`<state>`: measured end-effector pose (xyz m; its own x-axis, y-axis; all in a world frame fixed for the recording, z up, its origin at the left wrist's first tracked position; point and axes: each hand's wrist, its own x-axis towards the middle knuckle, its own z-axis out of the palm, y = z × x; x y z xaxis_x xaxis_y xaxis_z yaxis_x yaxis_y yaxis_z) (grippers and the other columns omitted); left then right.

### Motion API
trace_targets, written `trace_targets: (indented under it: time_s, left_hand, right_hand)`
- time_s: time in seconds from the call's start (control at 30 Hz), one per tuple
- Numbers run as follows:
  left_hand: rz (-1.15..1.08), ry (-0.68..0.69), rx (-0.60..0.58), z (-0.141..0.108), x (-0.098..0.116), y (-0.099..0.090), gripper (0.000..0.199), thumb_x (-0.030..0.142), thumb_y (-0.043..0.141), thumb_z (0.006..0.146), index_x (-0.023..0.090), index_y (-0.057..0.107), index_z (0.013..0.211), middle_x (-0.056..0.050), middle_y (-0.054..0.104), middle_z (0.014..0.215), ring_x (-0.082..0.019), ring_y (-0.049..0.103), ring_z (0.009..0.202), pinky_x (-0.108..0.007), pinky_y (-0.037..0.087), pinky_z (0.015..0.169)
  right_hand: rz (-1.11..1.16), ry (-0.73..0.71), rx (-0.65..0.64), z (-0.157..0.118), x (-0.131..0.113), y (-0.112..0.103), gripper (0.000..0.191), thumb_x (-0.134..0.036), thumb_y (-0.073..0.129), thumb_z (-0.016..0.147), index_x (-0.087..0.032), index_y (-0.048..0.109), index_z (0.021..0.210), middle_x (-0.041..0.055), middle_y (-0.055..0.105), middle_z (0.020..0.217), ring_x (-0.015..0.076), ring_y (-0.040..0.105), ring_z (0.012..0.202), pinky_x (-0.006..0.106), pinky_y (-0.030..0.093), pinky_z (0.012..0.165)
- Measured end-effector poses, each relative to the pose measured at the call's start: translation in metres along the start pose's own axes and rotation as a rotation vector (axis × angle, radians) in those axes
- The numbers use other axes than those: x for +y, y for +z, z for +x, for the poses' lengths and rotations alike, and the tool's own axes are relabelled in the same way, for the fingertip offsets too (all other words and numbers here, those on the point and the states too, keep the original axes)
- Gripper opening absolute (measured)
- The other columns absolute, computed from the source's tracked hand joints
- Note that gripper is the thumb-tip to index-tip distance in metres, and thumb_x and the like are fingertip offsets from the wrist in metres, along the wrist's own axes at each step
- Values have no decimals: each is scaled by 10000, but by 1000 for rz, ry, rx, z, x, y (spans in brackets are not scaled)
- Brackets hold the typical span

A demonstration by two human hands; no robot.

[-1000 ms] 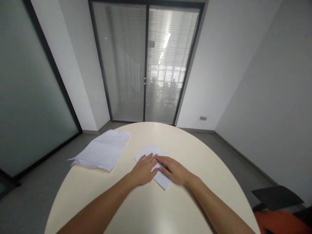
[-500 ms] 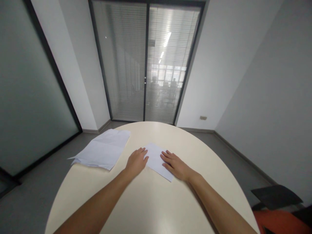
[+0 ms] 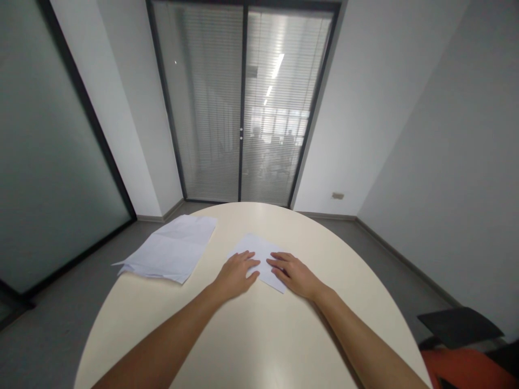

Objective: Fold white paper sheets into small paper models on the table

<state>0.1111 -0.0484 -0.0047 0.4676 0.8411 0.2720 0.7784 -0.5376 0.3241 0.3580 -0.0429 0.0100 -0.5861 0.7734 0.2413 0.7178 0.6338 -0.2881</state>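
Paper [image 3: 259,246] flat on bench [image 3: 251,340], betw. & partly under L hand [image 3: 234,276] and R hand [image 3: 298,276]. Grip: both open, fingers apart, prob. nothing pinched, tho tips are blurry. Best w/ light, even pressure; steady w/ one hand, smooth w/ other, edges aligned.

Round cream table [image 3: 251,340] | white sheets [image 3: 174,248], apparently stacked, left | smaller white paper [image 3: 258,245], centre
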Motion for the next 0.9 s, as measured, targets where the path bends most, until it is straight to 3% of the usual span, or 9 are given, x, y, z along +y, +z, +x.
trace_targets:
  time_s: [0.2,0.33,0.47,0.63,0.9]
  left_hand:
    - [-90,-82,38,5,-5,0,281,275,562,936,244,740,1152,-53,632,1357,-243,547,1291,-390,412,1123]
    - [-148,-59,65,7,-8,1,219,210,585,924,246,774,1027,-39,690,1250,-230,598,1206,-380,446,1079]
    - [-152,-4,69,7,-8,1,232,139,573,916,235,770,994,-39,714,1193,-207,634,1137,-359,462,1047]
    - [-106,74,48,2,-6,2,253,324,617,928,234,708,1146,-68,654,1319,-264,538,1298,-479,358,1141]
    - [-73,-33,36,1,0,-1,292,365,626,913,227,686,1164,-89,607,1382,-299,488,1351,-572,314,1143]
  right_hand:
    - [42,35,-1,-5,10,-5,428,-468,437,1010,-251,677,1291,111,591,1403,256,524,1312,435,399,1126]
    - [99,35,38,-5,11,-3,371,-446,499,987,-243,731,1194,99,664,1297,245,591,1218,408,463,1066]
    - [134,18,18,-4,6,-3,372,-435,495,990,-241,715,1218,90,668,1292,242,593,1215,404,466,1065]
    - [115,4,-41,-5,1,-9,483,-478,458,998,-195,626,1352,128,565,1428,260,493,1345,425,367,1158]
    - [65,8,-146,-8,0,-10,815,-665,606,845,-176,474,1483,167,387,1560,348,332,1454,533,244,1202]
